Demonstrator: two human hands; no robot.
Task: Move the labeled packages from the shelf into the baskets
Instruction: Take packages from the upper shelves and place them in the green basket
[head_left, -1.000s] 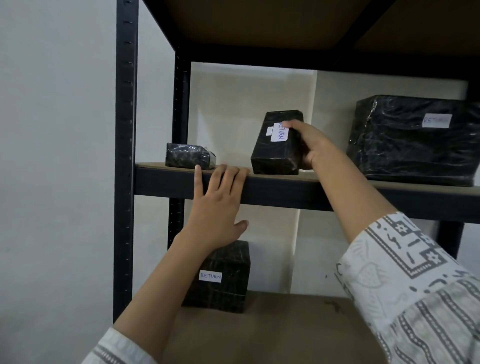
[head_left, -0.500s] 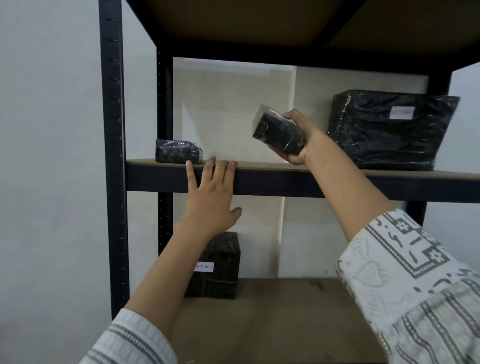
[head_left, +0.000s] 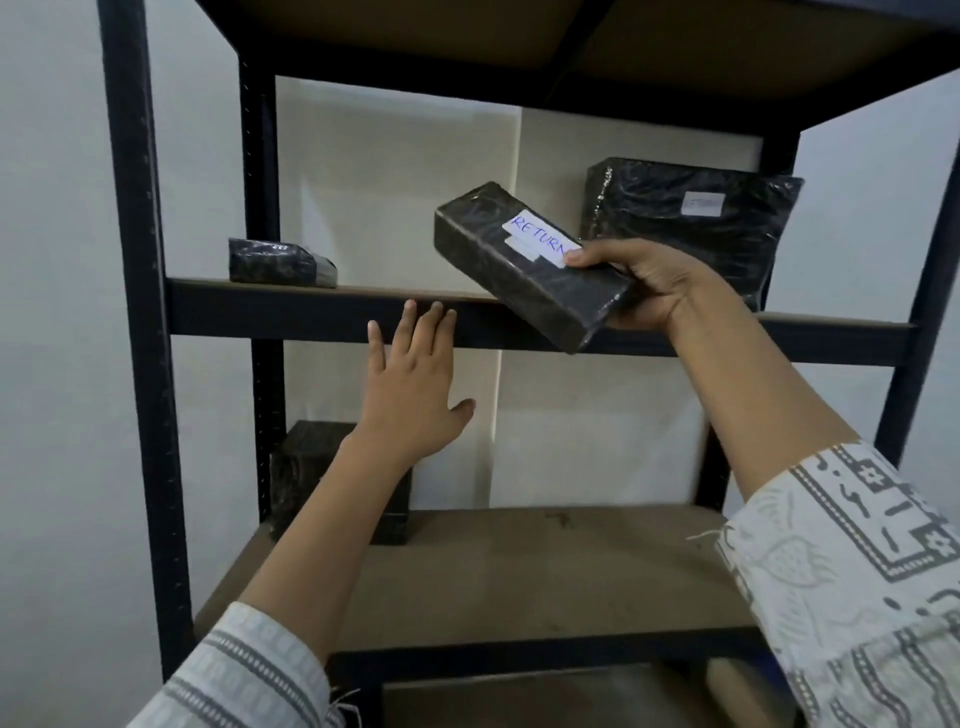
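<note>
Right hand (head_left: 647, 283), frame centre-right: grips tilted "RETURN" package (head_left: 524, 270). Left hand (head_left: 415, 384), centre: fingers straight, spread before shelf edge (head_left: 291, 317).

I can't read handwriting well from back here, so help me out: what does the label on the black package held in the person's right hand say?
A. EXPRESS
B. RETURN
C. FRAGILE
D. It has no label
B: the white label on the package that the right hand grips reads RETURN in blue handwriting.
</note>
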